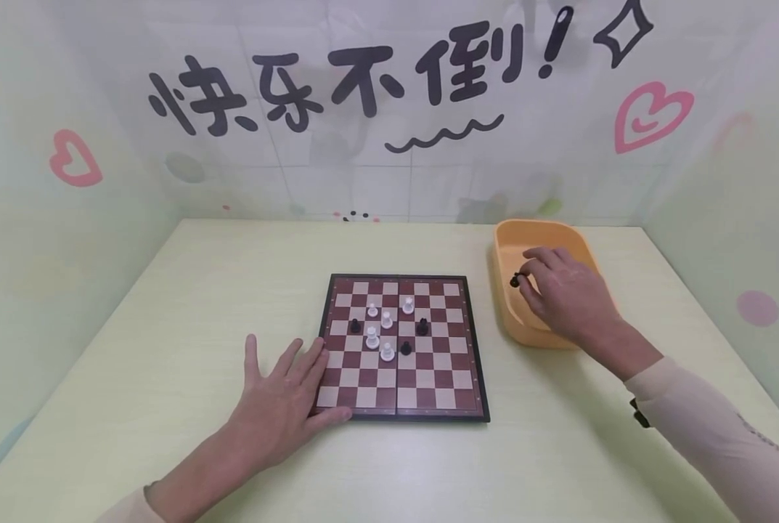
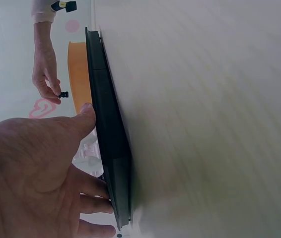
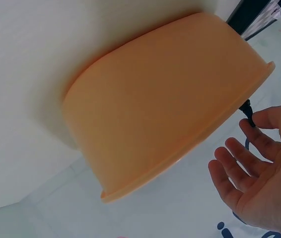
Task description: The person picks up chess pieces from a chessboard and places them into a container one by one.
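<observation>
A chessboard [image 1: 441, 380] lies flat on the table with several white pieces and three black pieces standing about its middle. My left hand [image 1: 274, 410] rests with fingers spread at the board's near left corner, thumb along the front edge and fingertips over the left edge. In the left wrist view the thumb [image 2: 87, 113] touches the board's dark side [image 2: 108, 114]. My right hand [image 1: 568, 294] pinches a small black chess piece [image 1: 515, 280] between thumb and index finger, over the orange bin [image 1: 505, 309]. The right wrist view shows the piece [image 3: 247, 110] at the bin's rim, its other fingers loosely bent.
The orange bin stands right of the board, near the right wall [image 1: 722, 240]. A white wall sheet [image 1: 363, 181] with large dark lettering closes off the back. Pale table [image 1: 245, 276] surrounds the board.
</observation>
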`<state>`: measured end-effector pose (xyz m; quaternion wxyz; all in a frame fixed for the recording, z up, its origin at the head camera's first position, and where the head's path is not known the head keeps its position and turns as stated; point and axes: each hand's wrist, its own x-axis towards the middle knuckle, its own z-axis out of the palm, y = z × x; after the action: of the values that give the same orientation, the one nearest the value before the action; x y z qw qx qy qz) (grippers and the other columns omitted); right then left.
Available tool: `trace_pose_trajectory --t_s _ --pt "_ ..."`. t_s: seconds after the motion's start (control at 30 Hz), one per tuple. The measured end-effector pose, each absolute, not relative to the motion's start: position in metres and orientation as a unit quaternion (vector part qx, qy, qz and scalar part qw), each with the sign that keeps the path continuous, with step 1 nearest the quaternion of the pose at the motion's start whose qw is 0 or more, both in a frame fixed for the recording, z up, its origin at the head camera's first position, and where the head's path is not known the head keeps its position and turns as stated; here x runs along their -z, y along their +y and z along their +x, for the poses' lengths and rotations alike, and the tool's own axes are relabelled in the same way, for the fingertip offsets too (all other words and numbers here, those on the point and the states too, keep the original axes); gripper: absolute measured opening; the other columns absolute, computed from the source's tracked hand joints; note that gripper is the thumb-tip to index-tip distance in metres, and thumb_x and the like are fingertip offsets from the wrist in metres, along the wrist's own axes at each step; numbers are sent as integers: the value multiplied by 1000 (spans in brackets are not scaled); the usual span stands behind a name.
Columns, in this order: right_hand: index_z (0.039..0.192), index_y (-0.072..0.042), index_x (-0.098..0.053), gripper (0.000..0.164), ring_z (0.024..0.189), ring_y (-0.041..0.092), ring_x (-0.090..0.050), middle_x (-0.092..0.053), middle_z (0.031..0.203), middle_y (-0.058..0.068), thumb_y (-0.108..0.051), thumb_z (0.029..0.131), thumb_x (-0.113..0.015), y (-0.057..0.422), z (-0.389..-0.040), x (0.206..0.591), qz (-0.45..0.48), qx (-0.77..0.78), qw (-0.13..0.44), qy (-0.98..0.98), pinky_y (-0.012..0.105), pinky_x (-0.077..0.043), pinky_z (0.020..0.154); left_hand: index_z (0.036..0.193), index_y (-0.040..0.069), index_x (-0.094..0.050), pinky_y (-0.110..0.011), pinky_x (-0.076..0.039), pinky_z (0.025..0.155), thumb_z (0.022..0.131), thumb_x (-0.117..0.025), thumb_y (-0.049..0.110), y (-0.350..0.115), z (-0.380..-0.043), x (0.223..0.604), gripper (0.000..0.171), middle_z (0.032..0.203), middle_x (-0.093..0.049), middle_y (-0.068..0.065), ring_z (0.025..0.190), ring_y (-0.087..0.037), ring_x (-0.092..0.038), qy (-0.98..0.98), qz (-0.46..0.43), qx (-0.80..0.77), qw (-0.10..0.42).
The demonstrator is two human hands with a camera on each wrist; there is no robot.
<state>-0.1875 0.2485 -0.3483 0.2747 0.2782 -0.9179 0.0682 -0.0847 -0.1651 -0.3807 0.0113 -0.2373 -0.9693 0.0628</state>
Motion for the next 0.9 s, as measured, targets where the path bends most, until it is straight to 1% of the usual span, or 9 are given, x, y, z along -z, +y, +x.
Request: trace_pose_trajectory --t_s 0.2,0.4,0.8,0.9 --pt "93 3 -72 10 99 41 -65 -68 113 21 -6 89 -72 254 -188 347 264 -57 274 -923 52 -58 64 148 0 -51 -77 12 105 96 -38 76 -165 -84 380 92 159 -39 -15 145 -38 -35 -970 -235 -55 13" --pt "92 3 -71 9 100 41 -64 -67 111 21 -5 89 -70 263 -189 348 255 -62 279 -924 53 -56 61 148 0 -51 -77 12 106 96 -39 75 -165 -85 380 92 159 -39 -15 145 -37 -35 -968 -242 -60 21" --pt "94 2 -70 9 106 42 -61 -65 115 22 -7 91 -69 270 -184 346 217 -68 250 -941 54 -55 63 148 0 -51 -77 12 106 96 -40 75 -167 -83 376 92 158 -40 -15 145 -37 -36 -967 -247 -60 25" --pt "98 3 -69 13 108 43 -59 -64 118 23 -8 91 -68 272 -182 346 203 -65 236 -948 55 -55 63 148 1 -51 -77 12 106 96 -39 75 -166 -84 375 91 158 -40 -15 145 -37 -36 -967 -246 -64 24"
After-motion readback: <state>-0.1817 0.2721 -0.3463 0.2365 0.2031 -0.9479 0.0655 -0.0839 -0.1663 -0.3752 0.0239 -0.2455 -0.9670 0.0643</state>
